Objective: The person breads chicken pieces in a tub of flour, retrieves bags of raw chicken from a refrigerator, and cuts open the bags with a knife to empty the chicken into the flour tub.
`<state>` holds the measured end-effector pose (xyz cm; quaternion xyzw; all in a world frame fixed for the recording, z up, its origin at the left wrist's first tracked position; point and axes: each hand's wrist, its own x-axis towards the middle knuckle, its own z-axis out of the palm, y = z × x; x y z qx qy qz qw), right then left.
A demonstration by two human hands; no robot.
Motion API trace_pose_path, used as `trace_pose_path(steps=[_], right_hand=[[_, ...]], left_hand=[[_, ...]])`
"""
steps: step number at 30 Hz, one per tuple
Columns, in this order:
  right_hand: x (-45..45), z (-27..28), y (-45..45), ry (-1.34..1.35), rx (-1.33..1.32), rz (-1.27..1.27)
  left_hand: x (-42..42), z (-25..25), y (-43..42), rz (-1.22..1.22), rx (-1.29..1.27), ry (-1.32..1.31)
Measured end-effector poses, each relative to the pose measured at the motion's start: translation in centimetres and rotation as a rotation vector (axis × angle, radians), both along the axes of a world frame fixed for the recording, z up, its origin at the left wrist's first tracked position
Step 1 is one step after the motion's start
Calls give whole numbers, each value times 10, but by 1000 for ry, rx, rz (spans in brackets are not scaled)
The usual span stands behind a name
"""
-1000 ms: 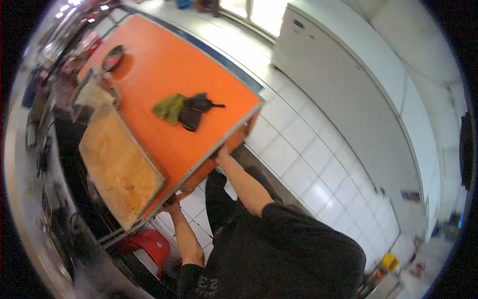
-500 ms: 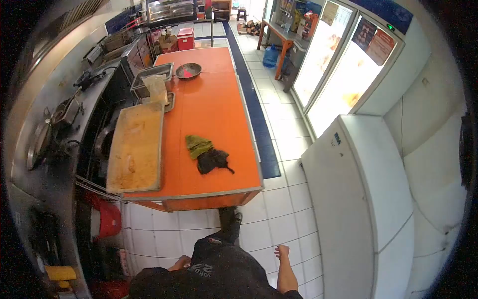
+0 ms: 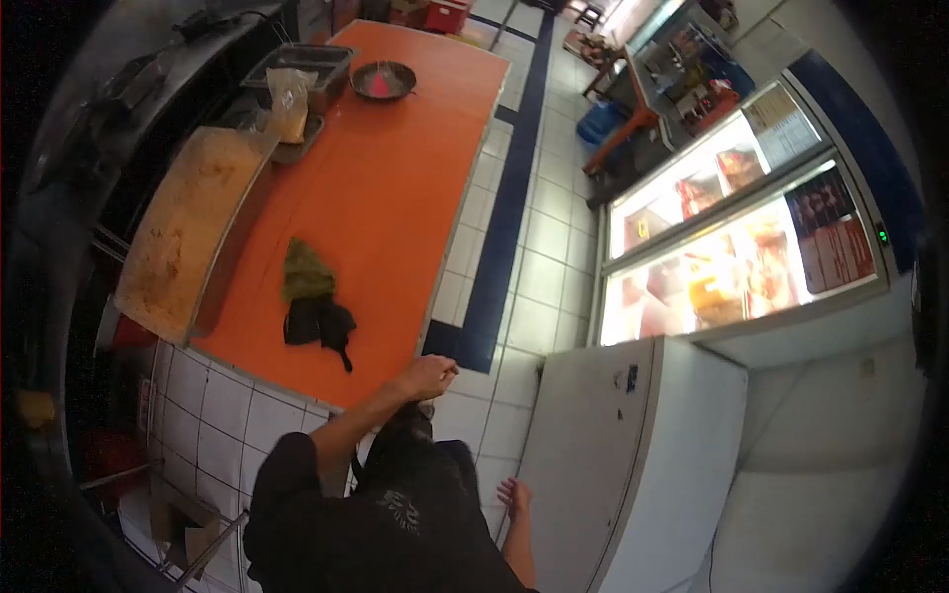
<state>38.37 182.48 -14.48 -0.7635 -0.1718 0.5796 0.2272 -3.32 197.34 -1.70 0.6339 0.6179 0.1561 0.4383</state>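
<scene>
My left hand [image 3: 430, 378] is beside the near right corner of the orange table [image 3: 395, 188], its fingers curled together with nothing visible in them. Lower right, over the floor by the white chest, hangs my right hand [image 3: 514, 494], fingers apart and empty. A green cloth [image 3: 307, 269] and a black cloth [image 3: 318, 321] lie touching on the near part of the table. Along the left edge rests a large tray [image 3: 198, 227] with a yellowish, stained surface. Behind it are a plastic bag [image 3: 288, 104], a metal container [image 3: 326, 79] and a round pan [image 3: 383, 81] with something pink inside.
A white chest [image 3: 583, 445] stands to the right, with a lit glass-door fridge [image 3: 722, 237] beyond it. A blue water jug [image 3: 603, 124] is near a side table. Dark kitchen equipment lines the left, and an open cardboard box [image 3: 186, 529] sits lower left.
Both hands were at the table's near edge a second ago and have come away from it. Since half a second ago, my left hand has risen to the table corner. The view has turned right.
</scene>
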Motion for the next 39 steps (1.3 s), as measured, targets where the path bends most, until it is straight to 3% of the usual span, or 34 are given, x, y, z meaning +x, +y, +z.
trace_pose_path(steps=[2, 5, 6, 10, 13, 16, 18, 20, 23, 25, 27, 30, 32, 34, 35, 37, 38, 39], right_hand=[[17, -12, 22, -16, -26, 42], [34, -8, 81, -142, -67, 202], [42, -13, 107, -199, -85, 269], [66, -72, 261, -355, 220, 666], [1, -39, 445, -621, 476, 1034], [-97, -12, 587, -599, 865, 1143], [-166, -12, 681, -234, 785, 1173], [-243, 25, 738, 70, 670, 1138], [-333, 37, 795, 227, 499, 1056], [-364, 15, 826, 148, 500, 1286], [-398, -10, 852, 292, 130, 1059], [-418, -18, 869, 404, -20, 1099], [-429, -17, 879, 542, -96, 1025], [-450, -29, 897, 580, -162, 951], [-464, -37, 902, 597, -236, 843], [-493, -46, 916, 652, -338, 675], [-505, -45, 919, 683, -376, 610], [-509, -45, 921, 706, -416, 541]], left_hand=[[-1, -13, 47, 131, 154, 88], [-5, -31, 103, 505, 301, 507], [-11, -36, 121, 603, 271, 526], [-24, -59, 153, 897, 200, 600], [-14, -72, 181, 1027, 186, 688], [-15, -78, 181, 1098, 181, 767], [-19, -78, 187, 1139, 144, 739], [-21, -78, 189, 1140, 115, 768], [-17, -64, 192, 1176, 92, 750], [-11, -55, 191, 1207, 104, 743], [-16, -58, 203, 1292, 161, 774], [4, -57, 248, 1815, 241, 723], [20, -55, 287, 2170, 188, 1004], [44, -99, 304, 2581, 31, 285], [66, -154, 302, 2699, 356, -219], [48, -188, 310, 2783, 811, -954], [37, -184, 318, 2827, 921, -1127], [25, -179, 328, 2903, 948, -1136]])
